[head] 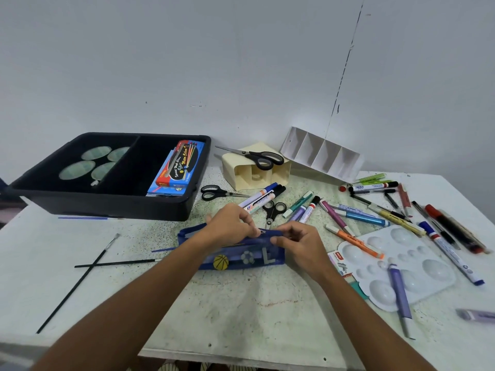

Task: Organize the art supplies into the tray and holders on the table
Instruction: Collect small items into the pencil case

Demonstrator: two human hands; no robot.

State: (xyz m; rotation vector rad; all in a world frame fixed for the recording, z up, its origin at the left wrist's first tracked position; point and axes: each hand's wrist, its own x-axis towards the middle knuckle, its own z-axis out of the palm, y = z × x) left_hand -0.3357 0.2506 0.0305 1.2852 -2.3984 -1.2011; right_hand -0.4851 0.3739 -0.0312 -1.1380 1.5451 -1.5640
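Here both hands, left hand [230, 223] and right hand [297, 241], pinch the soft, floppy pencil pouch [241, 257] along its zip edge.

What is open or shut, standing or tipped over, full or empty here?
Blue pencil pouch: lying flat, both hands at its zipper.
Left hand: pinching the zipper pull.
Right hand: gripping the pouch's top edge.
Black tray: upright, holding a watercolor box.
Cream holder: tipped on its side, empty.
White divided holder: tilted over, empty.
Scissors on the cream holder: closed.
Paint palette: wells clean.
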